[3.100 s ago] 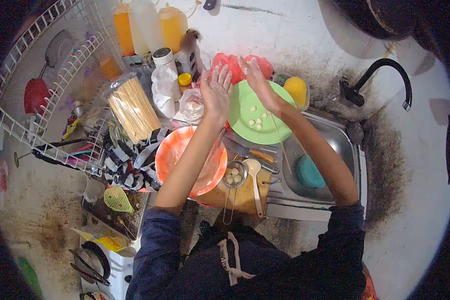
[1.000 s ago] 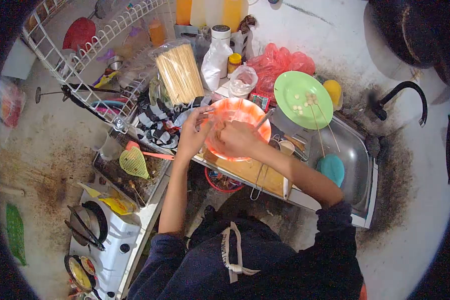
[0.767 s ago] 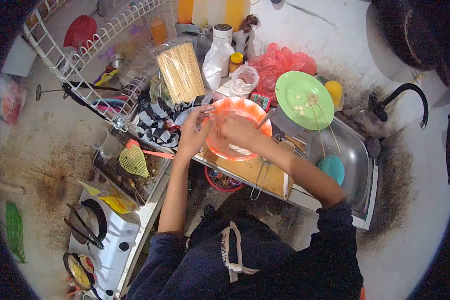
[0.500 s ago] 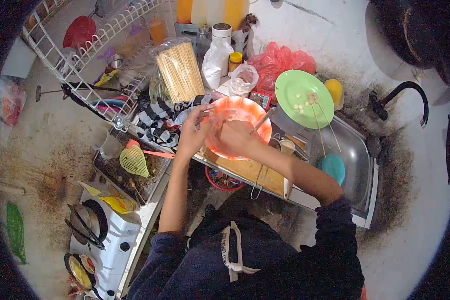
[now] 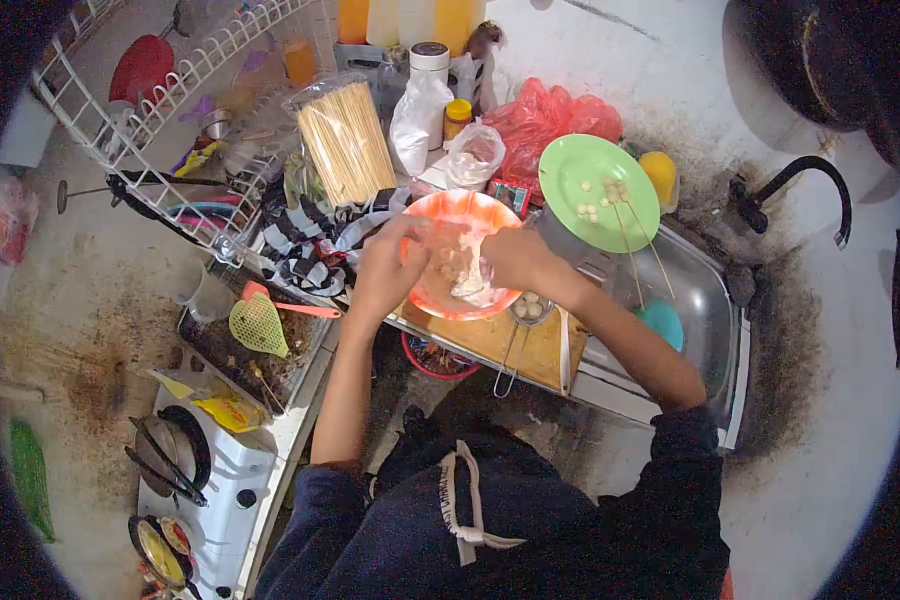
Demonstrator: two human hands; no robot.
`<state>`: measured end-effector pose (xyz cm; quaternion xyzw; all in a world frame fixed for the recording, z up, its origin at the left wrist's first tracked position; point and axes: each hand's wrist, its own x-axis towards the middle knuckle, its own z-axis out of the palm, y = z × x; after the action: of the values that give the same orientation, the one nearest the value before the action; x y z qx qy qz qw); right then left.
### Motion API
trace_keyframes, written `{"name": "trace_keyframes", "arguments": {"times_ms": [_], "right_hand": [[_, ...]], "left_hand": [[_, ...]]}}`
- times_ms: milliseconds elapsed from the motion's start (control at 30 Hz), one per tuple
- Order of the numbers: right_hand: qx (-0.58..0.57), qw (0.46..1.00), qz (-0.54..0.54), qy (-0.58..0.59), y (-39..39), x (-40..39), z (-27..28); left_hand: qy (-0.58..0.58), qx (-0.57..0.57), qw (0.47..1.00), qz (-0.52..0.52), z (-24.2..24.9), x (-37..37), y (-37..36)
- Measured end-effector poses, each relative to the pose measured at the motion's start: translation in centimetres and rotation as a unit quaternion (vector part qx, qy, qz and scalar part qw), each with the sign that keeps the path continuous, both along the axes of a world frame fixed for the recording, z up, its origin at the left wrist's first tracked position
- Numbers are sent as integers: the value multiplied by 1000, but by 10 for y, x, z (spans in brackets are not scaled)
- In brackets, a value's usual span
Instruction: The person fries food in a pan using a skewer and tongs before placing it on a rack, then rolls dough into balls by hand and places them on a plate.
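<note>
An orange and white bowl [image 5: 432, 303] stands on the wooden board [image 5: 535, 358], with a whitish, wet-looking mixture [image 5: 460, 270] inside. At the bowl's left rim is my left hand [image 5: 388, 265], its fingers curled inward; what they hold, if anything, cannot be made out. My right hand [image 5: 518, 262] is closed over the right side of the bowl, and its fingertips are hidden. Just right of the bowl, a small strainer [image 5: 530, 308] holds several pale balls. Behind it to the right, a green plate [image 5: 570, 165] carries small pale balls, some on two skewers [image 5: 627, 255].
A metal sink [image 5: 710, 335] with a teal bowl [image 5: 662, 325] lies at the right. Bagged skewers [image 5: 346, 145], a white container [image 5: 429, 62] and red plastic bags [image 5: 545, 115] stand behind. At the lower left is a white stove [image 5: 232, 480]; a wire rack [image 5: 110, 150] is upper left.
My right hand has moved right, from the bowl's middle to its right side, uncovering the mixture. The strainer's balls now show. The whole view has shifted slightly.
</note>
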<state>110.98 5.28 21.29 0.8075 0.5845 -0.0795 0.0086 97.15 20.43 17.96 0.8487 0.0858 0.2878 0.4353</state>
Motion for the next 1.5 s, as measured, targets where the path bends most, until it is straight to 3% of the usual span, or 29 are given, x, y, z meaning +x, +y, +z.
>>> {"name": "trace_keyframes", "arguments": {"times_ms": [33,100,133,200,300,433,500,567,700,800,833,900,1000,1033,1100,1133,1167,1200,1233,1267,1300,1333,1367,1400,1467,1500], "right_hand": [[-15,1000,-13,1,2,-1,-2],[-30,999,-22,3,4,-1,-3],[-9,1000,-26,7,5,1,-2],[12,999,-30,11,5,6,-1],[28,999,-10,40,4,11,0],[38,994,-15,99,-1,10,5],[59,992,-26,106,-5,15,2],[106,979,-19,174,-7,24,-5],[126,978,-26,162,-12,19,5],[154,983,-53,84,-14,12,14],[168,976,-57,127,-13,13,14],[183,966,-59,171,-13,13,16],[168,963,-92,191,-13,10,20],[222,942,-84,239,-11,15,9],[276,915,-73,285,-10,17,3],[307,882,-76,349,-8,14,3],[337,844,-78,411,-5,11,3],[338,844,-78,410,-2,7,1],[361,816,-47,448,3,3,-1],[384,786,-15,483,5,-1,0],[386,787,-15,482,4,-5,2],[304,867,-65,389,1,-13,9],[215,927,-114,286,-1,-19,12],[214,927,-114,285,0,-22,7],[403,907,83,92,3,-29,-2],[402,907,83,92,2,-31,-5]], "left_hand": [[0,0,1000,0,2,1,0],[147,250,957,9,7,1,-2],[149,249,957,11,4,6,-1],[268,381,885,10,-9,23,1],[226,475,851,-6,-27,40,8],[265,480,834,-53,-31,57,7],[341,477,807,-71,-19,59,2],[313,467,824,-73,-36,63,9],[216,419,877,-91,-35,59,11],[201,440,873,-63,-19,54,9],[201,441,873,-63,-11,51,10],[267,501,822,-38,4,45,15],[222,506,833,-17,-8,47,22],[221,507,833,-16,0,45,19],[253,292,918,-85,25,43,8],[253,293,918,-83,16,48,6],[118,47,987,-94,2,55,3],[-25,-203,974,-98,-11,62,2],[-15,-341,922,-184,-8,65,-3],[-15,-340,922,-185,6,61,-15],[-73,-508,835,-197,19,53,-28],[-128,-657,715,-200,27,47,-37],[-169,-681,687,-189,26,49,-40],[-170,-682,686,-189,23,50,-42],[-235,-717,648,-102,20,50,-47],[-235,-718,647,-101,19,50,-50]]}}
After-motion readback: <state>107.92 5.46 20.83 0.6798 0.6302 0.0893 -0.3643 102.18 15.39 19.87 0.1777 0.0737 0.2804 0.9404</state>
